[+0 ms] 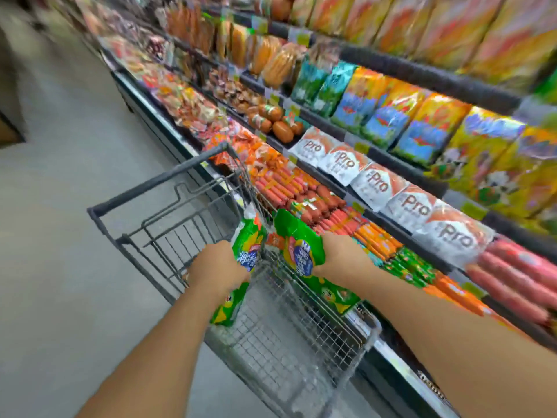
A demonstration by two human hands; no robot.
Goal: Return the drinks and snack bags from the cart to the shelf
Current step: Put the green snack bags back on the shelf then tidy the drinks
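Note:
My left hand (218, 265) grips a green snack bag (241, 267) with a blue label, held upright over the cart (144, 188). My right hand (342, 256) grips a second green snack bag (301, 248) of the same kind, tilted above the cart's right side. The cart is a metal wire one with a dark rim, standing right beside the shelf (391, 158). Its wire basket below my hands looks bare. No drinks are in view.
The shelf runs along the right, packed with sausages, white "Pro" bags (376, 185) and colourful packets. Similar green packs (413, 267) lie on the low tier next to my right hand. Grey aisle floor (60, 206) stretches to the left.

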